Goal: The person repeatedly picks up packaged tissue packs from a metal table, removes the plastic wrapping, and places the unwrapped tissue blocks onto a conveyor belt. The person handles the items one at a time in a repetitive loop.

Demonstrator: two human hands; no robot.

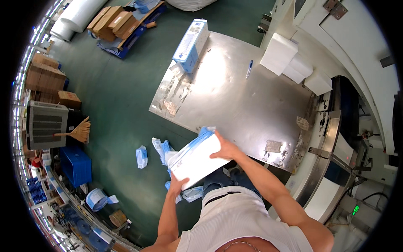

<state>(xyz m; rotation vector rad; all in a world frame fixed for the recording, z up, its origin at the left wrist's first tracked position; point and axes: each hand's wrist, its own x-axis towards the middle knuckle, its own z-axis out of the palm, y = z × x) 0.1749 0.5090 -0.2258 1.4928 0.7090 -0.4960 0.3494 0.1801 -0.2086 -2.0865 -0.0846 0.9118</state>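
Between my two hands is a white and blue plastic package [195, 159], tilted and held off the near edge of the metal table. My left hand [179, 185] grips its lower left end. My right hand [225, 148] holds the opposite side, the thumb on the white face and the fingers partly hidden behind. Below it on the green floor lie several smaller blue and white plastic packets [142, 157], some partly covered by the package. A tall blue and white package [191, 46] stands at the table's far left corner.
The worn metal table [235, 105] holds a blue pen [249, 69] and white blocks [279, 54] along its right back. A machine [331, 143] borders the right side. On the floor at left are a blue crate [75, 166], a broom [79, 131] and a pallet with cartons [113, 23].
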